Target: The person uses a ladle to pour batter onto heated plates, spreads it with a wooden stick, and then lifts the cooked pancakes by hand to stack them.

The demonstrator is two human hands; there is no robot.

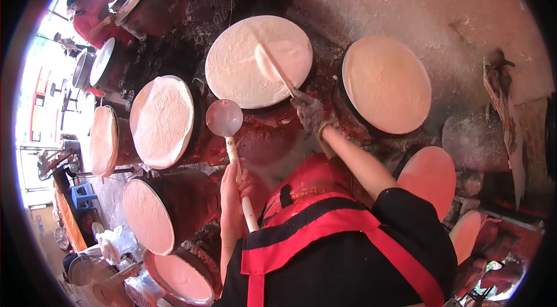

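Observation:
My right hand (309,112), in a stained grey glove, grips the handle of a flat spatula (271,65) whose blade lies on the white batter sheet of a round steaming drum (238,63) straight ahead. My left hand (234,186) is bare and closed around the white handle of a round metal ladle (224,118), whose bowl hovers between that drum and the drum (162,121) to its left. My black top and red apron fill the lower middle of the view.
Several more round drums ring me: one at the right (387,83), smaller ones at lower right (430,174) and lower left (149,214). Another person in red (93,14) works at drums in the far upper left. A blue stool (83,195) stands left.

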